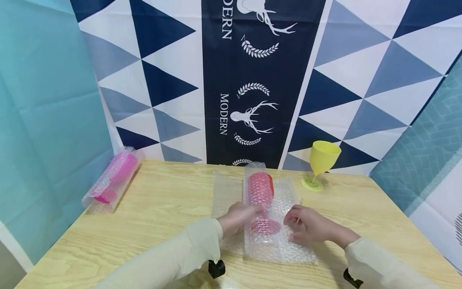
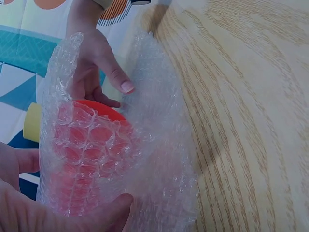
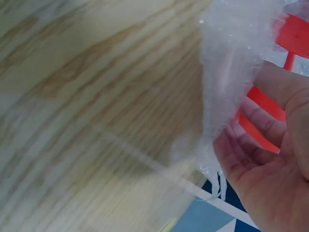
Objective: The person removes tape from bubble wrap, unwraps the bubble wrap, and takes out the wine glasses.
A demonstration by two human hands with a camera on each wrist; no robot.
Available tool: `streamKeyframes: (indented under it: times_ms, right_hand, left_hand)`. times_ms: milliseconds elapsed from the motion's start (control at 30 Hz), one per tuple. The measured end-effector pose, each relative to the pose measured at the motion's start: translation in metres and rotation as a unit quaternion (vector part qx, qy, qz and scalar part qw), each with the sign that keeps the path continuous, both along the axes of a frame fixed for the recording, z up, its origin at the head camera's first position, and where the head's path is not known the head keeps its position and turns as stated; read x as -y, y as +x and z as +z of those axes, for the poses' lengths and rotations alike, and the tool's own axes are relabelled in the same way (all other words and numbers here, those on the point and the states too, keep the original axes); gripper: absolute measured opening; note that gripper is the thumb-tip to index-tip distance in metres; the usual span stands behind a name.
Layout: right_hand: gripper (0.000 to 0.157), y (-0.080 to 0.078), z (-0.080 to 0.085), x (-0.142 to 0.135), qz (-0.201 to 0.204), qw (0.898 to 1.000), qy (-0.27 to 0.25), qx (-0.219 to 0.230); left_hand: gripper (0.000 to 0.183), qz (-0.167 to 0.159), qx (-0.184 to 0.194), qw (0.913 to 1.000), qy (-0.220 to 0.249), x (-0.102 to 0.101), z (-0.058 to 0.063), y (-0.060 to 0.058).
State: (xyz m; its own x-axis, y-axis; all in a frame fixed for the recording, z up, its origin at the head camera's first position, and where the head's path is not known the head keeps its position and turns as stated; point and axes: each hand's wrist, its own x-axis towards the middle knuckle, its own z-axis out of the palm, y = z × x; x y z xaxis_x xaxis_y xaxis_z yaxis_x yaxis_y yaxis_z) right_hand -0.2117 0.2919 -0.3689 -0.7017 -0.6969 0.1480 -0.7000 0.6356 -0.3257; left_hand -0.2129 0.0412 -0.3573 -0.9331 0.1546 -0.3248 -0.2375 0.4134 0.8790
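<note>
A red goblet [image 1: 260, 188] lies on its side on a sheet of bubble wrap [image 1: 285, 251], its bowl toward the wall and its round foot nearer me. One fold of the wrap covers most of it, leaving the bowl's right side bare. My left hand [image 1: 240, 216] holds the covered goblet around its middle, thumb on top of the plastic in the left wrist view. To the right, my right hand [image 1: 310, 224] is beside the goblet, its thumb and bent fingers apart. In the right wrist view its fingertips [image 3: 224, 145] are right at the wrap's edge.
A pink goblet [image 1: 120, 170] rolled in bubble wrap lies at the table's left edge. The yellow goblet [image 1: 325, 156] stands upright at the back right, near the patterned cloth [image 1: 249, 72]. Light wood forms the tabletop [image 1: 173, 196].
</note>
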Motion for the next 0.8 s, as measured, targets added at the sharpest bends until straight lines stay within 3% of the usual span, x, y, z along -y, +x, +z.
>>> streamKeyframes:
  times_ms: [433,600,800]
  right_hand:
    - [0.034,0.000,-0.010,-0.005,-0.011,1.000,-0.004,0.019]
    - [0.033,0.000,-0.011,-0.005,0.007,1.000,0.003,-0.003]
    - [0.033,0.004,-0.009,-0.003,-0.008,0.999,0.045,-0.025]
  left_hand:
    - [0.091,0.025,-0.036,0.9990,-0.004,-0.002,0.003,0.002]
    - [0.081,0.033,-0.067,0.9970,-0.022,-0.003,0.006,0.003]
    - [0.078,0.024,-0.098,0.9939,-0.044,-0.004,0.011,0.002]
